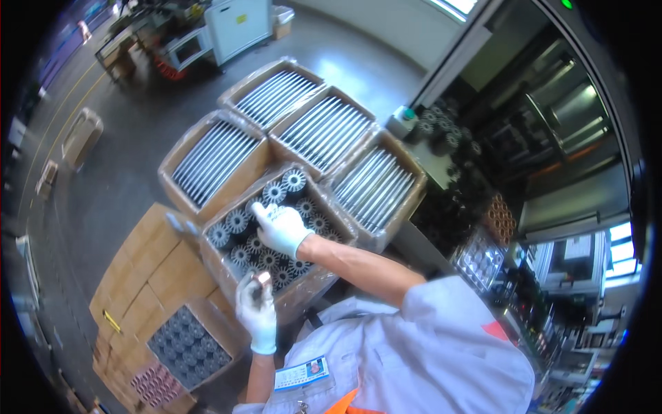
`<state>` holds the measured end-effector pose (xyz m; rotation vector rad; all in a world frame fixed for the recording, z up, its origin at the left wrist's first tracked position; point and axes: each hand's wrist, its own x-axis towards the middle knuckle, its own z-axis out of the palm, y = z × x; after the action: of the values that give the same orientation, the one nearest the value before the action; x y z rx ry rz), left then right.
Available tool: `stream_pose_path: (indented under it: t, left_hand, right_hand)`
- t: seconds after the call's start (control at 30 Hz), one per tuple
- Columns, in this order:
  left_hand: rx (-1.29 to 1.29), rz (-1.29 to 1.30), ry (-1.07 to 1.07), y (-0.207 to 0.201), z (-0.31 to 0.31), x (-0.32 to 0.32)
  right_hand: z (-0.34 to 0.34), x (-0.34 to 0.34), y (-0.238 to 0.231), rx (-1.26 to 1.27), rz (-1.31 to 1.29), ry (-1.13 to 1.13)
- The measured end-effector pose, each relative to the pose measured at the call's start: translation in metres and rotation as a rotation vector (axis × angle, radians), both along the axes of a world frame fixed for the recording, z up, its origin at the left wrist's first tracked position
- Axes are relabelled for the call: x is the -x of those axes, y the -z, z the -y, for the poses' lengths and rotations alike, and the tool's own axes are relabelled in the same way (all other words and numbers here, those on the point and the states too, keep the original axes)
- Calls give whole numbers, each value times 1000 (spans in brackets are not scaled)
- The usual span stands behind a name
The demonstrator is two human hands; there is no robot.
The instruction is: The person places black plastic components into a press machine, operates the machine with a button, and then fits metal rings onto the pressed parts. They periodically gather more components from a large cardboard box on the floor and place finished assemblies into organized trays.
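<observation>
Over toothed grey metal cylinders (236,221) in a cardboard box (305,290) is a white-gloved right hand (282,230), grip unclear; the white-gloved left hand (257,316) pinches a coppery metal piece (264,277), probably stiff, slippery, best side-gripped.

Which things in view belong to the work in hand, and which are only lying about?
Apparently in use:
toothed metal parts, around the right hand;
their plastic-lined carton;
copper-coloured piece, in the left hand.

Seemingly just lying about:
yellow item on the cardboard;
white cabinet behind.
</observation>
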<state>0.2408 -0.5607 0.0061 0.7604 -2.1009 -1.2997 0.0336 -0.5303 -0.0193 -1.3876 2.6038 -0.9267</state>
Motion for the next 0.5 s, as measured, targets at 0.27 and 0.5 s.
stream_pose_path:
  t: [0.27, 0.5]
  left_hand:
    - [-88, 20, 15, 14, 3, 8]
    - [-175, -79, 225, -26, -30, 65]
  right_hand:
    - [-80, 7, -48, 135, 13, 47]
    - [-209, 82, -102, 256, -56, 349]
